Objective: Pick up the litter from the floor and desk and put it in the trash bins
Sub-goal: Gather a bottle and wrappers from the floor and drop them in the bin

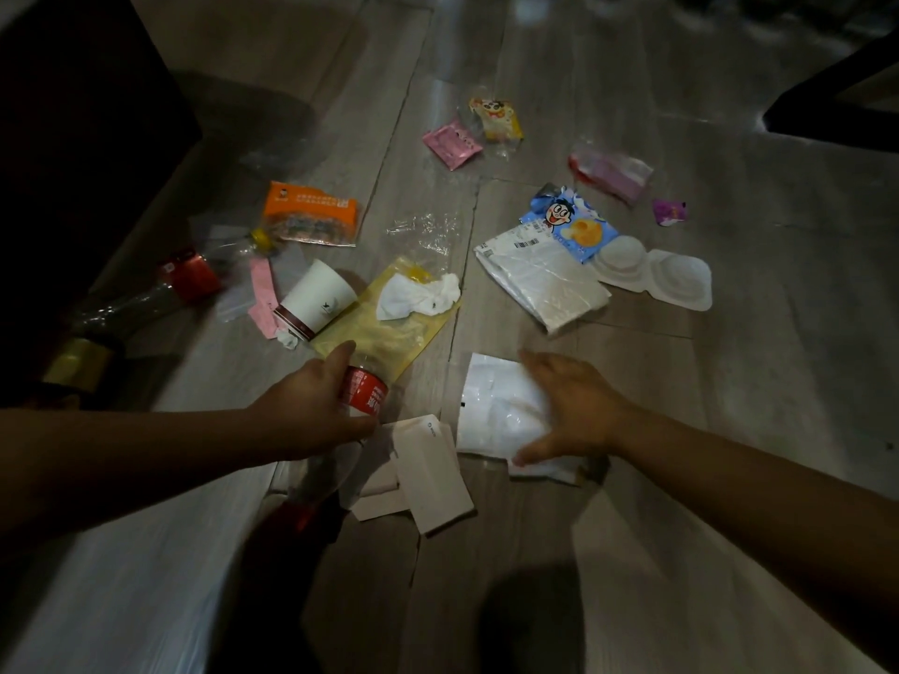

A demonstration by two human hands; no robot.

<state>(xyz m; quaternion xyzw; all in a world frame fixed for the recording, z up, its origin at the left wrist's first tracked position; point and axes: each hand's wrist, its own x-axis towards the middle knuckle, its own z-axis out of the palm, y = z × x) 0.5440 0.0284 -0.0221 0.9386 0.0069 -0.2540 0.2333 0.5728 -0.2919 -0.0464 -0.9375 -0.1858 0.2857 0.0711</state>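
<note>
Litter lies scattered over the grey wood-plank floor (632, 527), and both arms reach down into it.

The left hand (311, 406) grips a clear plastic bottle with a red label (365, 394). Its thumb lies over the top of the label and its fingers (357, 425) curl under the bottle. The bottle lies on its side, with one end over the corner of a yellow see-through bag (389, 333). A crumpled white tissue (421, 296) rests on that bag, and a white paper cup (314, 301) lies tipped over at the bag's left edge.

The right hand (574, 406) is over a flat white plastic pouch (496, 406) on the floor. Its fingers are straight and its thumb is spread wide across the pouch's lower edge. I cannot tell whether it presses down.

Between the two hands and nearer the person, pale pink paper cards (428, 474) overlap in a loose pile.

Farther out lie these things:
- To the left are an orange snack packet (311, 214) and a second clear bottle with a red band (185, 279).
- To the right, a blue cartoon biscuit wrapper (569, 223) overlaps a white mailing bag (540, 279).
- Just beside the mailing bag is a white moulded two-cup tray (656, 279).
- A pink sachet (452, 143) lies near the top, well away from the hands.
</note>
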